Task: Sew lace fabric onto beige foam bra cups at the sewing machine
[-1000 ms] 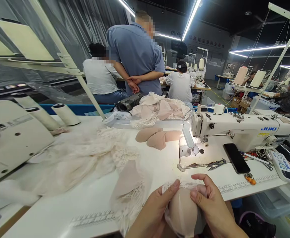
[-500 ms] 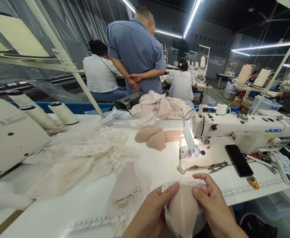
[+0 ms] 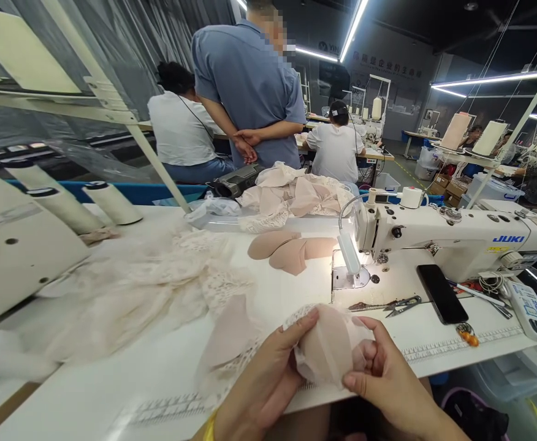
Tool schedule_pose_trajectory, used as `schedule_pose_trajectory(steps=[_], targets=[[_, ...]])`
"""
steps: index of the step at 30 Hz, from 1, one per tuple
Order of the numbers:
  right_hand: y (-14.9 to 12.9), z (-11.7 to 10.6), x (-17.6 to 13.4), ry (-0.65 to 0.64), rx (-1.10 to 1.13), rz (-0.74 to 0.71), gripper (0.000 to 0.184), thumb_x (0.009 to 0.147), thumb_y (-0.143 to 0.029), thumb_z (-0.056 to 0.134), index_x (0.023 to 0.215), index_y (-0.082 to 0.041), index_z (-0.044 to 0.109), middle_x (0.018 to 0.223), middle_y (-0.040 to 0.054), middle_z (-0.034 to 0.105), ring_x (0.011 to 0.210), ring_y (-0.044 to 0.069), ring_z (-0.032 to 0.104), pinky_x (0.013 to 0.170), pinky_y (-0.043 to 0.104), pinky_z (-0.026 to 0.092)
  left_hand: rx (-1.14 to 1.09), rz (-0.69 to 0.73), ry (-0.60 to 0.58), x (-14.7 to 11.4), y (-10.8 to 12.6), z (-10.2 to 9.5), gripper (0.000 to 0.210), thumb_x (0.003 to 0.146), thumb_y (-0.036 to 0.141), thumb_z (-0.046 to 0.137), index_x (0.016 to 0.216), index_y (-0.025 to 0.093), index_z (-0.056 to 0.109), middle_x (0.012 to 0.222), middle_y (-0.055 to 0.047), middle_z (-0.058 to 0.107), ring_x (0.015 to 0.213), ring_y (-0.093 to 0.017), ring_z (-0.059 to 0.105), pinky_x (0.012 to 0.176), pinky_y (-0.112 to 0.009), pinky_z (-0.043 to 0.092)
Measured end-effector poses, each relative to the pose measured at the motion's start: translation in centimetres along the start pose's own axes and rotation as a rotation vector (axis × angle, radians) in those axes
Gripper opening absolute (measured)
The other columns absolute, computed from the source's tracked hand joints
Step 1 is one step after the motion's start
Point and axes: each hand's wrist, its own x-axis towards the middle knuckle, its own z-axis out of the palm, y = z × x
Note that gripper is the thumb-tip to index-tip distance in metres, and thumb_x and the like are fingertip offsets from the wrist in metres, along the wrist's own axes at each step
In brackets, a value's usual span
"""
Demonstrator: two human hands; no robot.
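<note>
A beige bra cup (image 3: 327, 343) covered with sheer white fabric and lace is held over the table's front edge. My left hand (image 3: 280, 361) grips its left side, thumb on top near the lace. On the right side, my right hand (image 3: 381, 367) pinches the sheer fabric at the cup's lower edge between thumb and curled fingers. To the left lies another beige piece with lace (image 3: 232, 334) on the white table. Several loose beige cups (image 3: 291, 250) rest beyond my hands, beside the sewing machine (image 3: 452, 239).
Thread snips (image 3: 404, 305), a black phone (image 3: 442, 294) and an orange trinket (image 3: 468, 334) lie to the right. Sheer cream fabric (image 3: 149, 288) spreads across the left. A pile of beige lace pieces (image 3: 303, 193) sits behind. A person in blue (image 3: 252, 92) stands beyond the table.
Both hands have lifted the bra cup up and slightly left, tilting it. My right thumb has moved from its upper edge to its lower edge.
</note>
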Motion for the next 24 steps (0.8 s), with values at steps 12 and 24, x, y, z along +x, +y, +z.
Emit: schedule_pose_trajectory(steps=[12,24], targets=[[-6.0,-5.6,9.3,-0.345,-1.488,-0.886,0.028,0.103,-0.012,0.05,0.09,-0.027,0.069,0.098,0.0046,0.077,0.092,0.022,0.059,0.08,0.036,0.044,1.443,0.655,-1.046,2.7,6.6,1.2,0.039,0.066,-0.004,0.06,0.077,0.028,0.08,0.112,-0.003,0.081,0.105,-0.031,0.068,0.101,-0.04,0.045],[-5.9,-7.9,10.7,-0.221,-1.589,-0.803,0.036,0.083,0.006,0.052,0.092,-0.025,0.069,0.103,0.0,0.079,0.083,0.019,0.061,0.077,0.031,0.042,1.08,0.571,-0.96,9.9,6.1,0.9,0.025,0.06,0.006,0.068,0.065,0.029,0.078,0.09,-0.001,0.08,0.085,-0.027,0.063,0.089,-0.035,0.047]])
